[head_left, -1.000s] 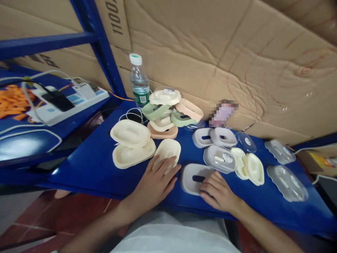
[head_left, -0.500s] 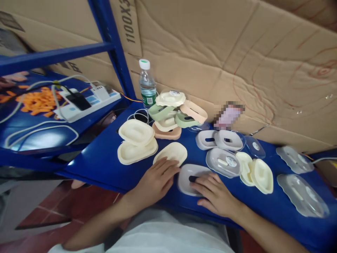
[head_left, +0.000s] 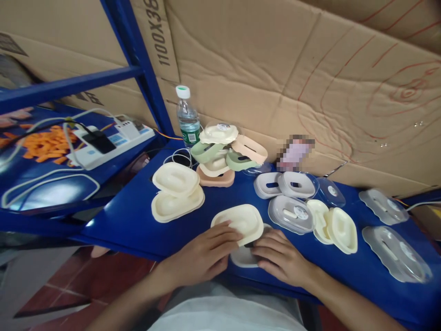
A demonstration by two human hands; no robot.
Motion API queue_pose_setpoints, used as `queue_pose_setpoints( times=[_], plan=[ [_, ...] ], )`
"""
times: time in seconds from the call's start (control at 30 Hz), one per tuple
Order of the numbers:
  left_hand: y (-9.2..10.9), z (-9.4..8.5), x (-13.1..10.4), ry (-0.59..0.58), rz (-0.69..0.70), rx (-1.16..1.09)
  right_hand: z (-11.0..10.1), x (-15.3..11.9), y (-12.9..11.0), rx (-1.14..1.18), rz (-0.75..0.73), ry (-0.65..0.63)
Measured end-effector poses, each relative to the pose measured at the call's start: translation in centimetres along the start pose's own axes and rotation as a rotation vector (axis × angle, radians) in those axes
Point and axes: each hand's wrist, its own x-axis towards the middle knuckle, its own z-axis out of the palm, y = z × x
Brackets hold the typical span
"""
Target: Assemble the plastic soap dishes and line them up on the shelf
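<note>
My left hand (head_left: 210, 250) grips the near edge of a cream oval tray (head_left: 244, 220), its fingers lying over the rim. The tray is tilted and partly covers a grey oval piece (head_left: 243, 258) on the blue table. My right hand (head_left: 280, 255) rests with curled fingers on the right side of that grey piece. Two cream trays (head_left: 176, 179) overlap to the left. Behind the right hand lie a grey box with a clear cover (head_left: 287, 216) and two grey rings (head_left: 299, 184).
A water bottle (head_left: 189, 119) stands behind a pile of green, peach and cream parts (head_left: 220, 154). Cream pieces (head_left: 342, 230) and clear-covered boxes (head_left: 396, 253) lie at the right. A power strip (head_left: 110, 149) and orange pieces (head_left: 48, 143) are on the left surface.
My left hand has moved the cream tray rightward and nearer, so it now overlaps the grey piece. The right hand stays on the grey piece, its fingers more curled.
</note>
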Motion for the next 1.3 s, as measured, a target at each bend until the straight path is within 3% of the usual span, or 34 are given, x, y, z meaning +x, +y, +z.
queue_pose_setpoints(
  times=[0.27,0.53,0.77,1.13,1.3],
  plan=[
    [-0.2,-0.1,0.2,0.023,0.012,0.023,0.2,0.0,-0.3,-0.070,-0.018,-0.038],
    [-0.9,0.4,0.2,0.175,-0.213,0.089,0.3,-0.3,-0.3,-0.100,-0.022,-0.099],
    [-1.2,0.5,0.1,0.169,-0.222,0.135,0.7,-0.5,-0.7,-0.173,-0.083,-0.016],
    [-1.1,0.2,0.0,-0.118,-0.054,0.054,0.3,-0.9,-1.8,-0.336,-0.253,0.150],
    [-0.7,0.1,0.2,-0.106,0.024,0.019,-0.1,-0.4,-1.7,-0.354,-0.149,0.178]
  ],
)
